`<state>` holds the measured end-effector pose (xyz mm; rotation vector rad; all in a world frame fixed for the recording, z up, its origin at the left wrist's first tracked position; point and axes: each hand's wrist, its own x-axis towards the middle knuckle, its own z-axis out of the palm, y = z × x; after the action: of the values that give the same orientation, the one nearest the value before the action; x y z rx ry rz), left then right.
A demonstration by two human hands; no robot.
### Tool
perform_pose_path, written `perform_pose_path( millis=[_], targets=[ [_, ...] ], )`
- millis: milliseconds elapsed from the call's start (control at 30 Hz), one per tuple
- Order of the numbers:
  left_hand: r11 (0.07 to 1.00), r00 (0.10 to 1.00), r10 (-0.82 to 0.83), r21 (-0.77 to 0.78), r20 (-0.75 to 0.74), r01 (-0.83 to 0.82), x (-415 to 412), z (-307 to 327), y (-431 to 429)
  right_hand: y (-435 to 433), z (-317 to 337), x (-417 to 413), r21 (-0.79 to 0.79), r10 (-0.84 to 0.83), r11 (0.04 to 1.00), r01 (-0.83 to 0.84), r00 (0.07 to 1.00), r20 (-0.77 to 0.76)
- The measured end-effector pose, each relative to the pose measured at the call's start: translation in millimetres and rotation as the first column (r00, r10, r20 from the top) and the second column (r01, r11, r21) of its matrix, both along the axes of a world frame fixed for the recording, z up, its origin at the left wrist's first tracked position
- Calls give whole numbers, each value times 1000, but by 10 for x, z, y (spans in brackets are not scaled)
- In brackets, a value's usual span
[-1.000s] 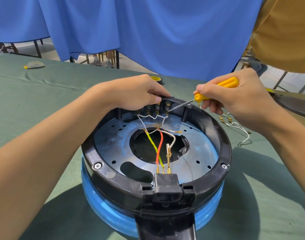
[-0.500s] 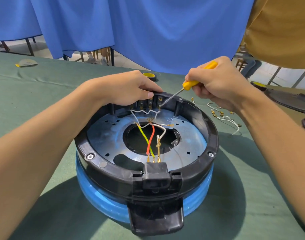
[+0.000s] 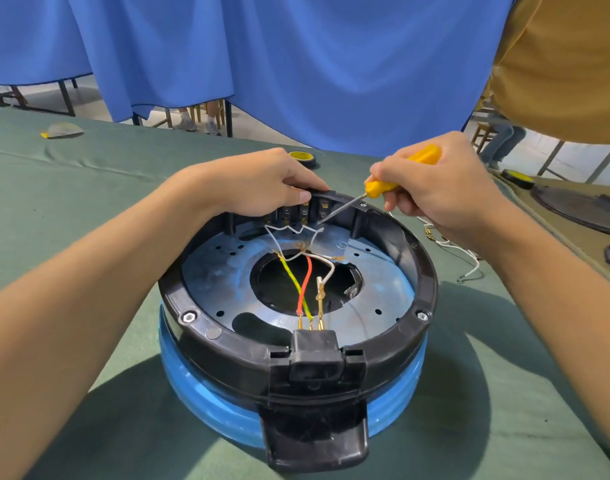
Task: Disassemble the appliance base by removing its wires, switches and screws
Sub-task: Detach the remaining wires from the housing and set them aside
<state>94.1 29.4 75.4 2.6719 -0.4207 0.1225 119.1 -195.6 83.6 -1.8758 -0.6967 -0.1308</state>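
The round appliance base (image 3: 421,278), black rim over a blue body, lies upside down on the green table. Inside, a white wire (image 3: 289,232), a yellow-green wire (image 3: 293,282) and a red wire (image 3: 305,282) run between the switch block (image 3: 305,211) at the far rim and the black plug socket (image 3: 315,351) at the near rim. My left hand (image 3: 262,183) grips the far rim at the switch block. My right hand (image 3: 431,183) holds a yellow-handled screwdriver (image 3: 393,176); its tip touches the rightmost switch terminal. Hex screws (image 3: 188,317) sit in the rim.
Loose white wires with brass terminals (image 3: 463,254) lie on the table right of the base. A tape roll (image 3: 302,158) sits behind my left hand. Black appliance parts (image 3: 580,209) lie at the right edge. Blue curtains and another person's ochre shirt stand behind.
My right hand raised the screwdriver handle and brought the tip down onto the rightmost switch terminal. My left hand kept its grip on the far rim. The camera view shifted slightly.
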Motion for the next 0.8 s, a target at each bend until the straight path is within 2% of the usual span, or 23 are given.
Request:
perform_pose_path(
  millis=[133,500,667,800],
  targets=[
    [1000,1000,-6,-7,-6,6,5,-3,4,-99,-76,-109,-100,21,995,-7,990,137],
    [1000,1000,-3,6,-10,3,-16,5,1,-132,-108,-128,-121,-7,992,42,959,282],
    [1000,1000,-8,-4,-22,8,-14,6,-1,-140,-164,-98,-101,-15,994,43,964,264],
    [1000,999,-3,1,-38,3,-1,12,8,-135,-197,-51,-46,-9,999,18,982,188]
  ],
)
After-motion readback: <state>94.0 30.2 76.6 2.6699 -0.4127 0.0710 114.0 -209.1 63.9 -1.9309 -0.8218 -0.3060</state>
